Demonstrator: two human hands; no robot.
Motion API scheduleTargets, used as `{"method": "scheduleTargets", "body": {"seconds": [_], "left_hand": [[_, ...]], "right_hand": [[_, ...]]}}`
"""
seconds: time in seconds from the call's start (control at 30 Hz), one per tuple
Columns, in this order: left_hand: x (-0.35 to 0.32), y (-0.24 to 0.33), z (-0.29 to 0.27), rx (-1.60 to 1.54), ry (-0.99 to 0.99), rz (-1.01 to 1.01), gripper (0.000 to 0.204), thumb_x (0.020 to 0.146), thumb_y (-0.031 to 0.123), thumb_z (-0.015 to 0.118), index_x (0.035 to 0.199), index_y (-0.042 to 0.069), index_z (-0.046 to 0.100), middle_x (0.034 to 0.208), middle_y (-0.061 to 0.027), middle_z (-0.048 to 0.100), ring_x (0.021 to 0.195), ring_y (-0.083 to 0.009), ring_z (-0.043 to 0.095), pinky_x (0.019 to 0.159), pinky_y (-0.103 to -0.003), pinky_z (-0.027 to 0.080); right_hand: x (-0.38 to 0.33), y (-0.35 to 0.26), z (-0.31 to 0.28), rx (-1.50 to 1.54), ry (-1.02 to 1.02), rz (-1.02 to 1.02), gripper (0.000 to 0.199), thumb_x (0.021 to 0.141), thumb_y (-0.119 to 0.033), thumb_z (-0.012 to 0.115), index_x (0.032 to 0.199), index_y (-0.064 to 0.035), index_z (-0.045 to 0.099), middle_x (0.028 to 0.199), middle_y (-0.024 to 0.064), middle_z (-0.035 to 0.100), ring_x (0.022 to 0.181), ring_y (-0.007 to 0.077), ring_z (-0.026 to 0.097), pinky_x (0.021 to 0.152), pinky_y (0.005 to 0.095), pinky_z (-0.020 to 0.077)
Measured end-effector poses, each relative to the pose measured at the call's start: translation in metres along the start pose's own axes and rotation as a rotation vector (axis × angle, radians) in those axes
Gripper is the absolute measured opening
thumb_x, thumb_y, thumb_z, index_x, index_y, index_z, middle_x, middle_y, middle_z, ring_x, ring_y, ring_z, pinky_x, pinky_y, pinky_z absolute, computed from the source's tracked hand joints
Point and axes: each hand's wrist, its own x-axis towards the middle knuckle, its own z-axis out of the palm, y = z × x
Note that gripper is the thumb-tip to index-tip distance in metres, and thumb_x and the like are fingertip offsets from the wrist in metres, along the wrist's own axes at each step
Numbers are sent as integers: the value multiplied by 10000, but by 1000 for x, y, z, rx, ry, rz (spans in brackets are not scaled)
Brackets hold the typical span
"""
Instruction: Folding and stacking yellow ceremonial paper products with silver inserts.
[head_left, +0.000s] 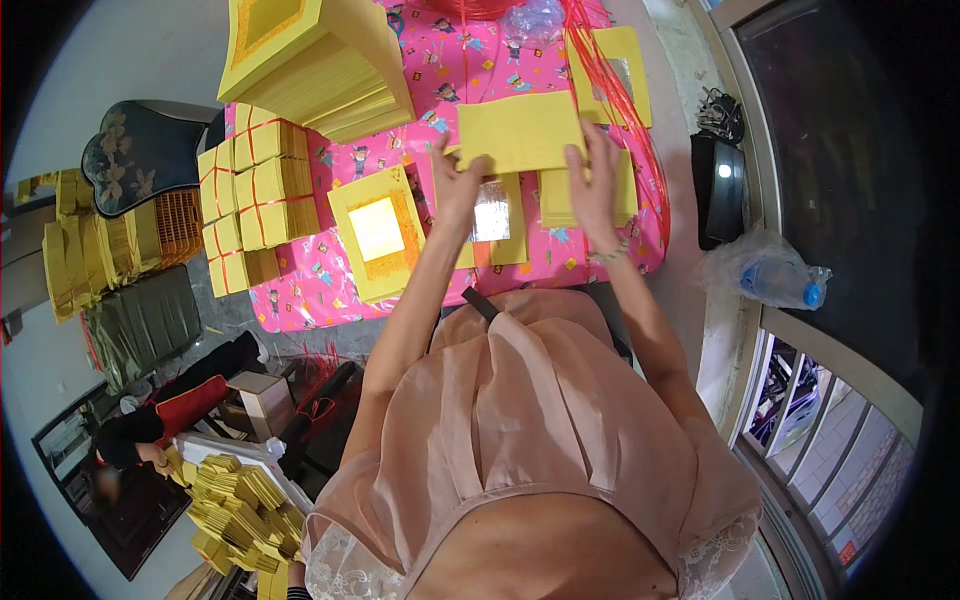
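A sheaf of yellow paper (520, 132) is held up over the table between my two hands. My left hand (458, 185) grips its near left corner, thumb on top. At the near right corner, my right hand (597, 180) closes round the edge, a bracelet on its wrist. Partly hidden under the sheaf lies yellow paper with a silver foil square (492, 212). Left of it rests a stack of yellow paper (408, 205) with an orange print and a shiny square. Another yellow stack (556, 208) lies beneath my right hand.
Pink patterned cloth (300, 300) covers the table. A tall yellow paper stack (350, 85) and red-tied bundles (275, 205) stand at left. Red strips (612, 75) trail down the right side. A bagged bottle (775, 280) lies by the window. Another person's hand (152, 456) touches yellow bundles at lower left.
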Motion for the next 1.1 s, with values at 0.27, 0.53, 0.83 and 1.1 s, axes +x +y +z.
{"method": "scheduleTargets", "body": {"seconds": [0.27,0.53,0.83,1.1], "left_hand": [[-6,-76,49,132,-356,-24,451,785,74,730,1196,-13,566,869,-73,686,766,-124,648,701,-265,523],[6,-108,48,520,-332,-47,460,775,156,772,1166,-18,601,871,-85,693,750,-134,654,696,-272,532],[-2,-122,48,522,-288,12,507,726,169,799,1155,-30,617,866,-74,685,757,-137,652,719,-279,547],[0,-136,44,433,-290,24,504,728,138,790,1172,-28,616,855,-71,688,745,-132,657,712,-274,550]], "right_hand": [[-28,87,-71,100,-79,292,369,877,-30,619,1240,-45,556,1072,144,598,1006,278,577,856,367,474],[-49,109,-69,-212,-92,241,361,847,-20,632,1203,-53,577,1087,178,562,1043,340,538,900,396,448],[-62,118,-70,-273,-127,240,322,842,26,595,1153,-48,551,1052,187,494,1040,347,500,899,407,424],[-64,117,-72,-296,-179,189,231,828,46,594,1038,-40,552,1011,176,479,1013,328,487,877,399,420]]}}
